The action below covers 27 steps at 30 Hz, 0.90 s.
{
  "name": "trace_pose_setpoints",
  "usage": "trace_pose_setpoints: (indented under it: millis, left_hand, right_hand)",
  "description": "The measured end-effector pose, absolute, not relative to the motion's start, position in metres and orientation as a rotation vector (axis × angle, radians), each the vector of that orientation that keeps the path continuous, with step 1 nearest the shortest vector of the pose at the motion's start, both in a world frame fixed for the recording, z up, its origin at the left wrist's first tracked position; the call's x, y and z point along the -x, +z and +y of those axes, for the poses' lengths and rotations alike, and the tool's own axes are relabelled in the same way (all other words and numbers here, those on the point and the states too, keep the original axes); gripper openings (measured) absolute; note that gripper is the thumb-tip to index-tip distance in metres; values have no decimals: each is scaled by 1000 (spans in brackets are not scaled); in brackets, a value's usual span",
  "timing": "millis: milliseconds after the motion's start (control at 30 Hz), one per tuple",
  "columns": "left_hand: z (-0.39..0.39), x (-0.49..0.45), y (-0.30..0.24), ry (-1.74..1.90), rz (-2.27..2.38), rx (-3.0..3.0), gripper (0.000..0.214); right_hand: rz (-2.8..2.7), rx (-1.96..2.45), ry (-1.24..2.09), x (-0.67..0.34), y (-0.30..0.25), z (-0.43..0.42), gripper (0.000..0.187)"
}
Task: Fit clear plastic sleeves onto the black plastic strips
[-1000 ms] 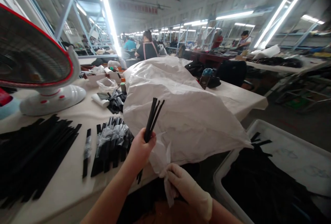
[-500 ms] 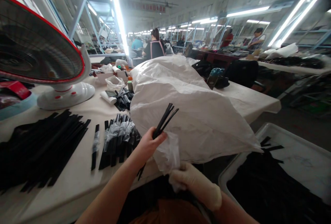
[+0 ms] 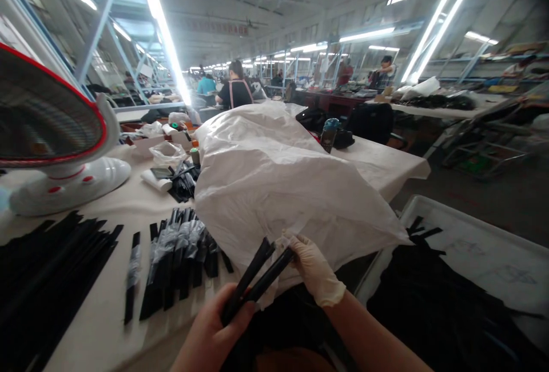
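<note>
My left hand (image 3: pixel 218 323) is closed around several long black fabric strips (image 3: pixel 263 283), held aslant above the table's front edge. Their upper ends fan into two groups. My right hand (image 3: pixel 315 269), in a pale thin glove, has its fingertips closed at the upper end of the right-hand group. Thin clear plastic (image 3: pixel 269 295) shows behind the strips; whether the right fingers also pinch it I cannot tell. Behind both hands bulges a big white plastic sack (image 3: pixel 278 183). Left of them lie bundles of black strips (image 3: pixel 174 263) wrapped in clear plastic, with one single bundle (image 3: pixel 132 277) apart.
Loose black strips (image 3: pixel 55 269) pile up at the left, before a white fan (image 3: pixel 71 183) with a red rim. On the right, a white bin (image 3: pixel 472 246) holds more black pieces. A bottle (image 3: pixel 329 134) stands behind the sack. Other people sit farther back.
My right hand has risen from below the strips to their upper ends. My left hand has moved down and left, lowering the strips. The view has turned rightward.
</note>
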<state>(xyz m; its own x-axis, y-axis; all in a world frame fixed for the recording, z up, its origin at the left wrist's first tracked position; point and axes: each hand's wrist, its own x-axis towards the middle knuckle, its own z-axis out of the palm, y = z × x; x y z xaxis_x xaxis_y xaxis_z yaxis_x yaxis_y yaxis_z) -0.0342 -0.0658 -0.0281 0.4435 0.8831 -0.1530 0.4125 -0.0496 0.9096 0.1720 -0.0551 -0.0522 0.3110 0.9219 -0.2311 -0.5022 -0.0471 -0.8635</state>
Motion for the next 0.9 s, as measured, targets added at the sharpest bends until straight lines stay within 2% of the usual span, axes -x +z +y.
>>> trace_pose_setpoints:
  millis: [200,400,500,600,733,900]
  left_hand:
    - [-61,40,-32,566,1265,-1850,20]
    - [-72,35,-34,710,1252,-1807,28]
    - [-76,45,-36,649,1222,-1682,38]
    - [-79,58,-35,682,1240,-1595,30]
    - [-82,74,-32,818,1302,-1518,32]
    - [-84,86,-36,701,1337,-1397,43]
  right_hand:
    - [-679,1215,1199,-171,-46,-65,39]
    - [-771,1162,1539,-127,-52,-76,46]
    - [-768,1148,1517,-113,-55,-77,49]
    - [-851,1086,1510,-100,-55,-77,57]
    - [-1158,964,1746,-91,-45,-75,66]
    - [-820,986,1483,-87,-31,-63,59]
